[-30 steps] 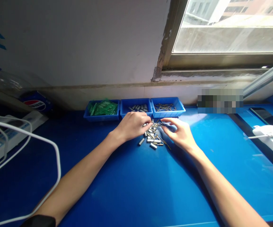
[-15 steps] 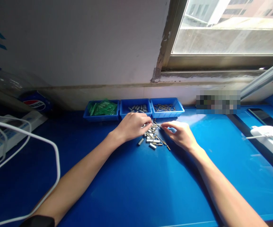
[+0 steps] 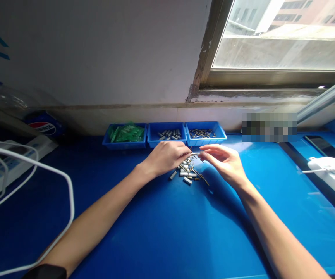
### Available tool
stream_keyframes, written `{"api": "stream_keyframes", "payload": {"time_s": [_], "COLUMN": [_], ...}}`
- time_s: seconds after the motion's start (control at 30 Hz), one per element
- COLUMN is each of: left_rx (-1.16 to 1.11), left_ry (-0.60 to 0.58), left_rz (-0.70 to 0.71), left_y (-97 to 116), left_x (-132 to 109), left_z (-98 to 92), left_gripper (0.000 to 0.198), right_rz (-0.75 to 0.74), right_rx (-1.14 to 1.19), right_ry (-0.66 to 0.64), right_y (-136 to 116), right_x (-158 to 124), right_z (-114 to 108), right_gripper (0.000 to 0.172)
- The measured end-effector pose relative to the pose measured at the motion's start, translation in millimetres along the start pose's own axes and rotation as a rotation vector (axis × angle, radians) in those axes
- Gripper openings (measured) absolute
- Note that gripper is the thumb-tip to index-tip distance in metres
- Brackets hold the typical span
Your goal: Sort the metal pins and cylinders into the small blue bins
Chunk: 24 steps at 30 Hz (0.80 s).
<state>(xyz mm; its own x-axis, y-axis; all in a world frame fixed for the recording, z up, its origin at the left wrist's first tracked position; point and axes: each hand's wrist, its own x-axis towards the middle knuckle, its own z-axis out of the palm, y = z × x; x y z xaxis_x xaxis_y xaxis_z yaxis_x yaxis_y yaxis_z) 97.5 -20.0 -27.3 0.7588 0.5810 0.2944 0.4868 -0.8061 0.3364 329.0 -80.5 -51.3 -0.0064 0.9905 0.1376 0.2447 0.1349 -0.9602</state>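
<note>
A pile of loose small metal parts (image 3: 188, 174) lies on the blue tabletop, short silver cylinders mixed with thin brass-coloured and dark pins. Over its left side is my left hand (image 3: 167, 158), palm down, fingertips closed in a pinch. A thin metal pin (image 3: 194, 154) shows between the fingertips of both hands, above the pile. My right hand (image 3: 227, 161) comes in from the right, thumb and fingertips closing on the pin's near end; its other fingers are loosely curved. Fingers partly hide the pinched ends and the back of the pile.
Three blue bins stand in a row behind the pile: one with green plastic packets (image 3: 129, 133), one with silver cylinders (image 3: 170, 134), one with thin pins (image 3: 203, 133). A white cable (image 3: 68, 186) loops at left; a white power strip (image 3: 334, 176) lies at right.
My hands have come closer together above the pile. The left moved slightly right, and the right lifted a little with its fingers rising. The pile's front parts stayed in place.
</note>
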Motion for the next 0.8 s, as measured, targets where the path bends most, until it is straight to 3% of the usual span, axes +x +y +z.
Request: {"api": "stream_keyframes", "payload": {"time_s": [0.17,0.27,0.43,0.57,0.67,0.8], "left_rx": [0.007,0.017,0.039,0.052,0.058,0.066], "left_ry": [0.027,0.011,-0.019,-0.04,-0.056,-0.062], "left_rz": [-0.011,-0.075,-0.115,-0.123,-0.127,-0.132], "left_y": [0,-1,-2,0,-1,-3], "left_x": [0,0,-1,-1,-1,-1], "left_z": [1.4,1.5,1.9,2.7,2.2,1.6], "left_gripper": [0.024,0.023,0.026,0.026,0.026,0.025], "right_rz": [0.073,0.083,-0.02,-0.066,-0.082,-0.101], "right_rx": [0.066,0.158,0.322,0.286,0.124,-0.359], "right_ry": [-0.035,0.032,0.124,0.153,0.197,0.172], "right_y": [5,9,14,17,20,23], "right_x": [1,2,6,8,6,5], "right_z": [4,7,8,7,5,1], "right_gripper": [0.022,0.023,0.046,0.045,0.035,0.025]}}
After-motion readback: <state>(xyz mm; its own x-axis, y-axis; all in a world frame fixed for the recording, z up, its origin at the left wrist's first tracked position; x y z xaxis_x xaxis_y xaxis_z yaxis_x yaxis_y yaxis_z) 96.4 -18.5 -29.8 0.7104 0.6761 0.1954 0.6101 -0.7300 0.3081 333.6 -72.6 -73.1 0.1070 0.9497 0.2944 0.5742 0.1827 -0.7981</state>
